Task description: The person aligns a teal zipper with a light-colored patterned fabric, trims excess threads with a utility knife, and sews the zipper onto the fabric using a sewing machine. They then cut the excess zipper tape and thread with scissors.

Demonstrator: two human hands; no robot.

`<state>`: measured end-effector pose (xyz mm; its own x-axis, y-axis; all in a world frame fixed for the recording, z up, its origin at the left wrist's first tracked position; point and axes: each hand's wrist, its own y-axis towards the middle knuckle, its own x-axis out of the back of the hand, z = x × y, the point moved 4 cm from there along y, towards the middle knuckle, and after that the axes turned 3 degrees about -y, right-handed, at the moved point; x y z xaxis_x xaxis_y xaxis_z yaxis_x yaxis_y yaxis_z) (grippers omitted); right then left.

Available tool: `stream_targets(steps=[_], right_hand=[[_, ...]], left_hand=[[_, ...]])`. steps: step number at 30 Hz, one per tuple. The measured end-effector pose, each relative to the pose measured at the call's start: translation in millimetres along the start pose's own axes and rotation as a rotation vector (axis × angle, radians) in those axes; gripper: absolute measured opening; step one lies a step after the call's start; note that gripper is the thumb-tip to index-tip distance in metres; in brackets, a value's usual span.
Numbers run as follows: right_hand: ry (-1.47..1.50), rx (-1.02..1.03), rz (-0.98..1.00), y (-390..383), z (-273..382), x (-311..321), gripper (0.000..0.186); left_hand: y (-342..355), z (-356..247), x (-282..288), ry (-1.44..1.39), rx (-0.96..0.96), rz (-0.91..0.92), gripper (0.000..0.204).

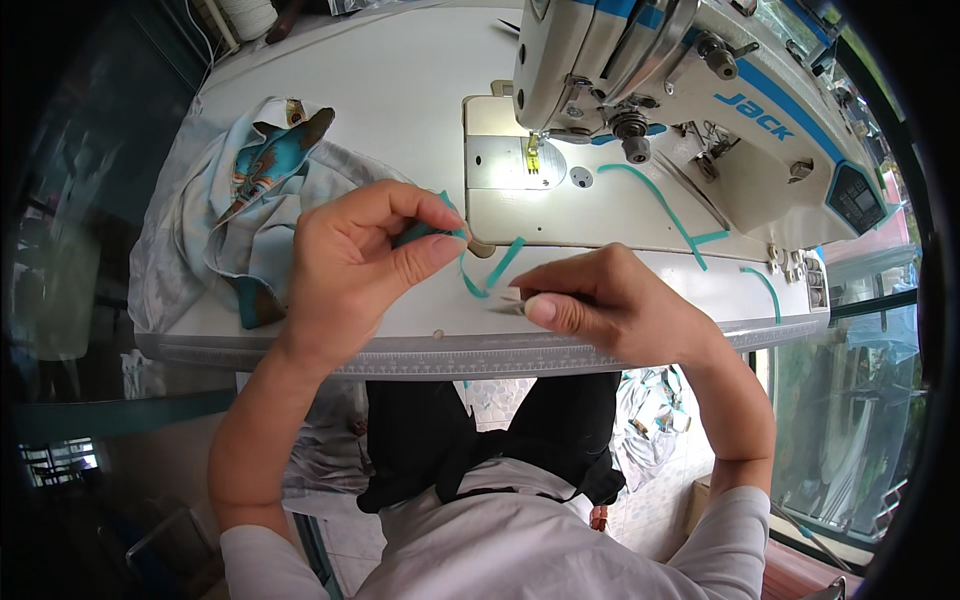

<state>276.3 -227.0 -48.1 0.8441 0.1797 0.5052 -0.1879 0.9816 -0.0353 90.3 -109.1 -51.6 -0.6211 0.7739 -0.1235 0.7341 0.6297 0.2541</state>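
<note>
My left hand point(345, 250) is closed in a pinch, thumb against forefinger, on a narrow teal fabric strip point(467, 276). One end hangs below the fingertips toward the tabletop. My right hand point(615, 305) is closed on small metal thread snips point(510, 302), largely hidden in the palm, with the tips toward the left hand. The snips are near the lower end of the strip, and I cannot tell if they touch it. A short teal piece point(506, 262) slants up to the right there. Left of my left hand lies a bunched pale patterned cloth point(240, 220).
A sewing machine point(690, 90) stands at the back right, its lamp lit over the presser foot point(532, 155). On its bed lie a long teal strip point(650, 195) and tweezers point(690, 190). Another teal scrap point(765, 290) is farther right. A ruler strip point(440, 357) runs along the table's front edge.
</note>
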Motion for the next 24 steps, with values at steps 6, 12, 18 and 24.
stream_targets(steps=[6, 12, 18, 24], right_hand=[[0.123, -0.057, -0.029, -11.9, -7.8, 1.7, 0.049], [-0.385, -0.205, -0.404, -16.1, -14.5, 28.8, 0.039], [-1.037, 0.252, -0.674, -20.6, -40.0, 48.6, 0.027], [-1.031, 0.074, -0.763, 38.8, -84.6, 148.7, 0.019]], left_hand=[[-3.4, 3.0, -1.8, -0.005, 0.131, 0.028, 0.017], [-0.2, 5.0, -6.2, 0.054, 0.162, 0.088, 0.016], [-2.1, 13.7, -14.7, 0.344, 0.072, 0.059, 0.004], [15.2, 0.3, -15.4, 0.191, 0.195, 0.146, 0.008]])
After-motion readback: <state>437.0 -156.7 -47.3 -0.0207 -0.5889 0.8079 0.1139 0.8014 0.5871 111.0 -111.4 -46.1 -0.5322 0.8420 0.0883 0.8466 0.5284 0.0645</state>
